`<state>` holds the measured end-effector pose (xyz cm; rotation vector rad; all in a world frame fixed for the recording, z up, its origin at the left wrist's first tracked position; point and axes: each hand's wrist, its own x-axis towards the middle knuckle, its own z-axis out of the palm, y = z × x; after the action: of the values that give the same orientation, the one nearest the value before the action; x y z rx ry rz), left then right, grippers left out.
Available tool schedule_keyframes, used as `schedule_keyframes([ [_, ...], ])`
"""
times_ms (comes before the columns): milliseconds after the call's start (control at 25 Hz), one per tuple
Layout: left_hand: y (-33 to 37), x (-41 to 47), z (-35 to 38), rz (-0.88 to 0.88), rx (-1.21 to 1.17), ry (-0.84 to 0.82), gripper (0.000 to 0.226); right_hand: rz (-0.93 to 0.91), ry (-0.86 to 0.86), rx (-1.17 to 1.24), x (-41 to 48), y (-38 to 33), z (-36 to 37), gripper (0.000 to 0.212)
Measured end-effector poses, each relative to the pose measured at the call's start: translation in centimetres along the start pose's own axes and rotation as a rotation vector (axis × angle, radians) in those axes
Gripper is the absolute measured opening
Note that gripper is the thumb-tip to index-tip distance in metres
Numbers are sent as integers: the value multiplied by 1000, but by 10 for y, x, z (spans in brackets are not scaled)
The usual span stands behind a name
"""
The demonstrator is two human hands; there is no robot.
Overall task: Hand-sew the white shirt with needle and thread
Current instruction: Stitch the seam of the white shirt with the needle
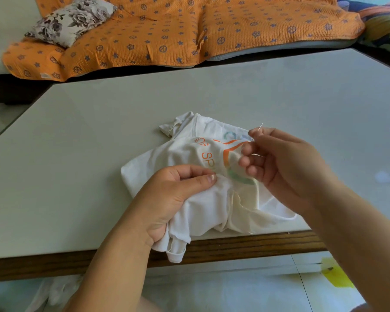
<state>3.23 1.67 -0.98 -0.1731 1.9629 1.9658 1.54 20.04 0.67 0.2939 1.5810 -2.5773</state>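
Note:
A crumpled white shirt (203,206) with orange lettering and a coloured print lies at the near edge of the table, one corner hanging over it. My left hand (171,194) grips a fold of the shirt, thumb pressed on top. My right hand (284,163) hovers over the print and pinches a thin needle (259,127), whose tip sticks up past the fingers. A short bit of pale thread shows by the fingers; where it runs is too faint to follow.
The grey table (99,143) has a wooden front edge (234,246). Beyond it sits a sofa under an orange patterned blanket (178,30) with a floral cushion (72,19). Pale floor tiles with a yellow patch (336,275) lie below.

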Motion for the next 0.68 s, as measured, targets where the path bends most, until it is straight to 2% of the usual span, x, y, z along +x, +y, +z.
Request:
schedule_keyframes([
  [80,0,0,-1,4,-5,1,22,35,22,154,5,-5,-6,13],
  [160,0,0,-1,13,-16,4,17,2,113,195,11,-7,-14,11],
  [240,0,0,-2,22,-22,4,14,-91,265,35,17,-8,-21,10],
  [320,0,0,-2,26,-16,13,13,-208,404,-237,22,-7,-28,8],
  [440,0,0,-2,35,-7,22,14,-298,476,-418,18,-13,-28,6],
  [480,0,0,-2,38,-7,21,14,-298,432,-403,14,-15,-25,7],
  [560,0,0,-2,46,-18,18,15,-252,234,-355,-2,-17,-11,9],
  [680,1,-1,-2,62,-62,7,16,-114,-104,-520,-26,-6,6,12],
])
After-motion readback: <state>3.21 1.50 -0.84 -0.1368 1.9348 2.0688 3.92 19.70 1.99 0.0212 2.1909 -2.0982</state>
